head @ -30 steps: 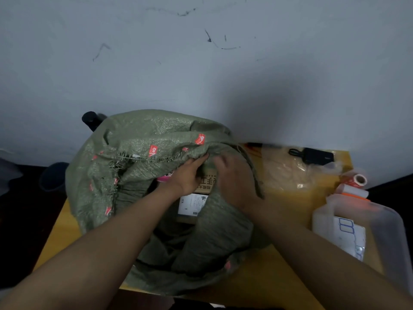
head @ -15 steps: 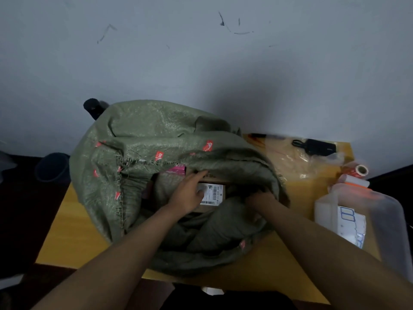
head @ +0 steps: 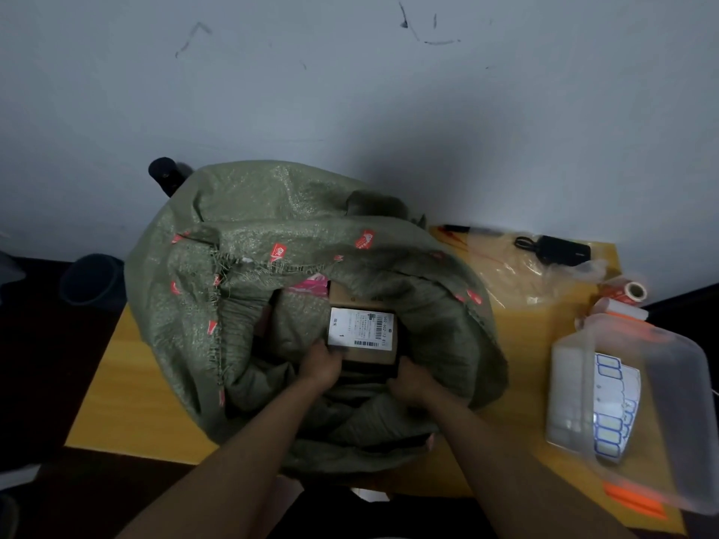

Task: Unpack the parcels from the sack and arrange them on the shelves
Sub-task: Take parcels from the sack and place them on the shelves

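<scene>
Against a grey wall, the yellow counter [head: 128, 387] carries an open green sack [head: 295, 235]. Inside its mouth, the left hand [head: 320, 363] and right hand [head: 408, 381] grip the near edge of a labelled cardboard parcel [head: 363, 336].

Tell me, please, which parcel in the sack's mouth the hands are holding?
The brown cardboard box with the white shipping label, gripped at its near edge by both the left hand and right hand. The pink parcel behind it lies untouched.
</scene>
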